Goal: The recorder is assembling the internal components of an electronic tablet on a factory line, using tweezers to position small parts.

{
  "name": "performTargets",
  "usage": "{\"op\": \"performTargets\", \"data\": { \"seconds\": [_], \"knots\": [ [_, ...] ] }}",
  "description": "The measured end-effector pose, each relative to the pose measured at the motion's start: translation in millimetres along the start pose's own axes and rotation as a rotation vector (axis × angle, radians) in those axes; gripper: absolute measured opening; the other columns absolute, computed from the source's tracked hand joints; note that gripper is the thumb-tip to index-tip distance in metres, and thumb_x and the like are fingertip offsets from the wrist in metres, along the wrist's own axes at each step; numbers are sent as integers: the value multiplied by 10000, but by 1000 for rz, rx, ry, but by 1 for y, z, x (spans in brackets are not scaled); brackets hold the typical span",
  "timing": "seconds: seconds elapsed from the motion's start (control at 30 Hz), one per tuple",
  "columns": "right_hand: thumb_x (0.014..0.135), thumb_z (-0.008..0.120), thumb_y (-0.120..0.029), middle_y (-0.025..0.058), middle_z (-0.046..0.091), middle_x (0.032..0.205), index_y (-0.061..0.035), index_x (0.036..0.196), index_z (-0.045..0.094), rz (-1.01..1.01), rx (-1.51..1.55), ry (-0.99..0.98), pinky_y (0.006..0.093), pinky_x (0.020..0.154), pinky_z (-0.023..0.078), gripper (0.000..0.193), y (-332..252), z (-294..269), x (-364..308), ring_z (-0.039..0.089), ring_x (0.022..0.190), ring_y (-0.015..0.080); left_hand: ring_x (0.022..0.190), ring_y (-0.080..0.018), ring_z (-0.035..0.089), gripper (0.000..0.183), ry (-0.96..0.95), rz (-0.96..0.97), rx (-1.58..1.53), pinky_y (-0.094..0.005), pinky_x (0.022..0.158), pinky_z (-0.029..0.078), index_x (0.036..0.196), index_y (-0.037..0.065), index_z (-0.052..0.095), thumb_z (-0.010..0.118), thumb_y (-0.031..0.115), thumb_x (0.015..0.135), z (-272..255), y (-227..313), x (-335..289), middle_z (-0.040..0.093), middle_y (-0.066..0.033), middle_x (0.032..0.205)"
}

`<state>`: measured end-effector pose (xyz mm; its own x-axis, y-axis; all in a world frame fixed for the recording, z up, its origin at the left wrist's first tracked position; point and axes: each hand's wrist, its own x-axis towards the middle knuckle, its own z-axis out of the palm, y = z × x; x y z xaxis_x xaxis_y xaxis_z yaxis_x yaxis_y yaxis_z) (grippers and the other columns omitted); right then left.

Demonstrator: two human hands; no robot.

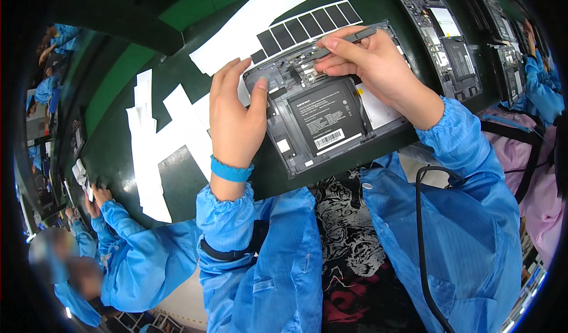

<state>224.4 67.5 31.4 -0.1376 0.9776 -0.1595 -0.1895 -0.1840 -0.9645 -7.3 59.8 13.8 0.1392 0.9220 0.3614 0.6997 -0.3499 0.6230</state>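
Now, far left: a co-worker in a blue smock (pixel 127 262) leans at the dark green table (pixel 112 138), hands near its edge, well apart from the work. White backing sheets (pixel 157 149) lie scattered on the table just left of the left hand (pixel 235 117). That hand rests flat, fingers loosely spread and clamped on nothing, thumb pressing the left edge of the open tablet (pixel 322 123), steadying it; a blue wristband (pixel 231 170) sits at the wrist. The tablet lies back-up with cover off, black battery (pixel 324 120) in the middle, long axis running lower-left to upper-right, tilted against the table edge. A white sheet with a row of black pads (pixel 310 25) lies just beyond its top edge, touching or nearly so. The right hand (pixel 373 67) is closed in a grip on a slim dark stylus-like tool (pixel 349 37), tool lying nearly level, tip pointing left toward the upper board area of the tablet, directly under the fingers; right hand is the nearer one to that spot. Nothing blocks it. Further right, more open tablets (pixel 444 43) lie in a row, another worker's blue sleeve (pixel 541 90) at the far edge.
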Motion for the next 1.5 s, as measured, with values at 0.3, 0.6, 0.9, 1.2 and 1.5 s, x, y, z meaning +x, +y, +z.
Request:
{"op": "performTargets", "data": {
  "seconds": [0.3, 0.6, 0.9, 1.2, 1.5],
  "knots": [
    [929, 625, -131, 210, 680, 944, 68, 1040, 625, 25, 54, -11, 252, 768, 594, 228, 11, -10, 12, 713, 866, 226, 973, -351, 630, 309, -135, -217, -218, -379, 847, 485, 1133, -19, 612, 637, 162, 884, 7, -4, 4, 637, -197, 1061],
    [941, 606, -122, 217, 684, 928, 77, 1057, 613, 44, 50, 32, 263, 767, 598, 230, 11, -2, 10, 716, 850, 235, 921, -339, 640, 284, -145, -189, -244, -372, 811, 493, 1112, -20, 620, 633, 151, 886, 6, -12, 6, 641, -189, 1025],
    [934, 617, -121, 209, 686, 896, 98, 1048, 606, 36, 42, 68, 277, 763, 602, 247, 11, 0, 9, 717, 847, 251, 882, -321, 637, 279, -162, -210, -284, -359, 772, 491, 1107, -17, 626, 635, 149, 882, 5, -13, 6, 639, -180, 1003],
    [949, 589, -101, 174, 688, 952, 49, 1063, 605, 26, 6, 80, 284, 736, 612, 189, 16, -1, 9, 716, 857, 259, 932, -349, 628, 284, -146, -167, -228, -378, 806, 499, 1111, -13, 620, 640, 141, 873, 3, -12, 5, 623, -186, 1067],
    [951, 585, -99, 171, 687, 945, 51, 1067, 601, 22, -37, 91, 277, 753, 608, 191, 15, 1, 9, 715, 863, 247, 1172, -357, 523, 367, -88, 180, 201, -407, 967, 447, 1176, 40, 626, 674, 53, 813, 4, 16, -2, 521, -170, 1305]
  ]
}}
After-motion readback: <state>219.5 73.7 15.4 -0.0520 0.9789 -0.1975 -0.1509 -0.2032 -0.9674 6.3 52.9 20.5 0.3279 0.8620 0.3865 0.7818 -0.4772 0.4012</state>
